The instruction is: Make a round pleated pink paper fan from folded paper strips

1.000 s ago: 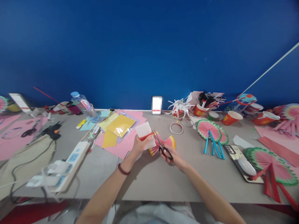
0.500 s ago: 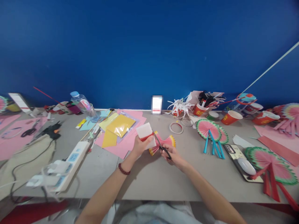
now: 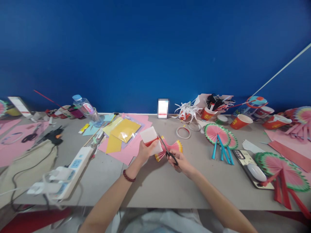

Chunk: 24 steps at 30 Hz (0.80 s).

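My left hand (image 3: 145,151) grips a white piece (image 3: 148,134) with a red band across it, perhaps folded paper; its exact kind I cannot make out. In my right hand (image 3: 180,161) is a pair of scissors (image 3: 172,157) with black handles, the blades pointing up and left toward the right edge of the white piece. Whether the blades touch it I cannot tell. Beneath both hands lies a pleated pink paper bow (image 3: 177,147) with yellow-orange edges, flat on the grey table (image 3: 165,191) and partly hidden by the scissors and the white piece.
Pink and yellow paper sheets (image 3: 114,144) lie left, with a water bottle (image 3: 86,109) behind and a power strip (image 3: 75,171) nearer. Tape rolls (image 3: 184,137), red paper cups (image 3: 241,121), watermelon-like paper fans (image 3: 217,134) and a mouse (image 3: 256,172) on a phone are right. A phone (image 3: 163,108) stands against the blue wall.
My left hand has moved the white piece slightly left, opening a little more space from the scissor blades. My right hand and the paper bow stay nearly still.
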Tool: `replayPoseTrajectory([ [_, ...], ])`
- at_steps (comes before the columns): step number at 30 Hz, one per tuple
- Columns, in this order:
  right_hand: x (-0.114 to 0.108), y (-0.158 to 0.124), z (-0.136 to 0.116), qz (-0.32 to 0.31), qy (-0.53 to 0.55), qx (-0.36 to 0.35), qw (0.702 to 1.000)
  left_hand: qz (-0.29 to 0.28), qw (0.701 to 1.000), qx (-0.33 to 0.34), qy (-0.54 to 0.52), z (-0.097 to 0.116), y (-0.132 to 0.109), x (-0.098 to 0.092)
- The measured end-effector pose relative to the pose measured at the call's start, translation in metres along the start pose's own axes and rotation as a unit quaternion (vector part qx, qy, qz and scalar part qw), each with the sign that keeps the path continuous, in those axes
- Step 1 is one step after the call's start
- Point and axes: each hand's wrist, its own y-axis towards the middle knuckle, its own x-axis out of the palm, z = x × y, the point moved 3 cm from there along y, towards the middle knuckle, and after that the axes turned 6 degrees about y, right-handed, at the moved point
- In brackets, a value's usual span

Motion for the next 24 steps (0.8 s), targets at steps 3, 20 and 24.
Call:
replayPoseTrajectory([
  [3,0.0003,-0.0007,-0.0008,0.007,-0.005,0.002,1.000,0.000,1.000,-0.005,-0.007,-0.0013,0.0003,-0.0004],
  [20,0.0048,-0.0059,-0.0054,-0.010,0.014,0.011,1.000,-0.020,1.000,0.006,-0.001,0.0026,-0.0007,0.0034],
  [24,0.0046,-0.0053,-0.0057,0.008,0.009,0.015,1.000,-0.019,1.000,-0.001,-0.010,-0.0003,0.0000,0.0031],
])
